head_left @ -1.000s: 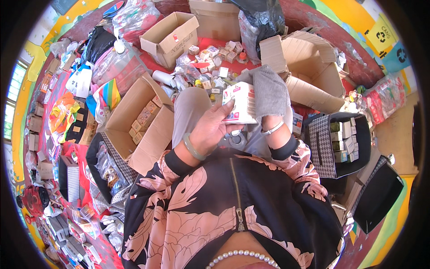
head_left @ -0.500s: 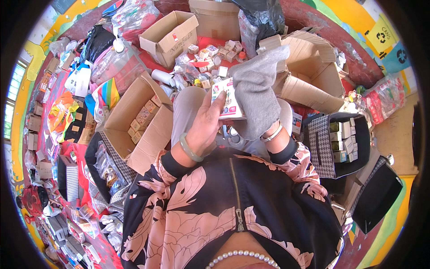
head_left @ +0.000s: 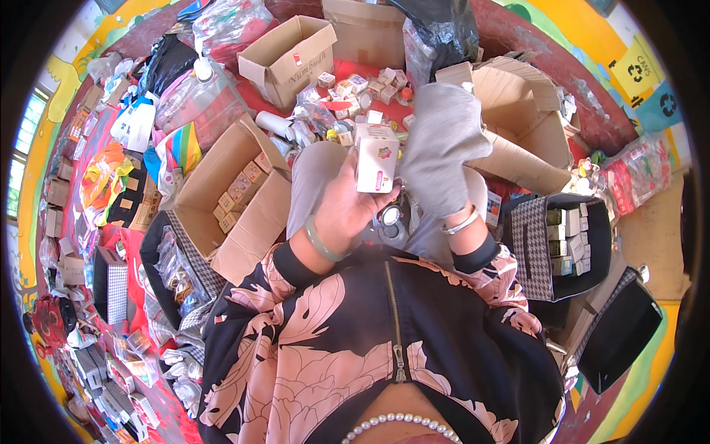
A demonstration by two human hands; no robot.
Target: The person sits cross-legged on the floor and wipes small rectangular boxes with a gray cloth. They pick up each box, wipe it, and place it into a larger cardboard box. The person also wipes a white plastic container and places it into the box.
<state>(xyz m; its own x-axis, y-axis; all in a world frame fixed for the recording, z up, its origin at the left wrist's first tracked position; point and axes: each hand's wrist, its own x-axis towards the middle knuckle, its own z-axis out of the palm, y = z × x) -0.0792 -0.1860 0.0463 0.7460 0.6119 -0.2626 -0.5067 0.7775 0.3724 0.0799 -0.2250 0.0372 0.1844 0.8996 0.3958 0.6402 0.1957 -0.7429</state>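
Observation:
Upright in my left hand is a small white box with pink and red print, its narrow side and top showing. The fingers are closed around its lower part. A grey cloth, somewhat like a sock, covers my right hand down to the wrist. Its fingers are hidden under the cloth, which is blurred by motion. The cloth is just right of the box, with a small gap between them. Below the box, between my knees, sits a dark round-faced object that I cannot make out.
On my left stands an open carton with several small boxes inside. A houndstooth bin of small boxes is on the right. Ahead are loose little boxes, a tall carton and a torn carton. Plastic bags crowd the far left.
The white box has been turned in my left hand, so a narrow side now shows instead of the broad face. My right hand with the grey cloth has moved off it to the right.

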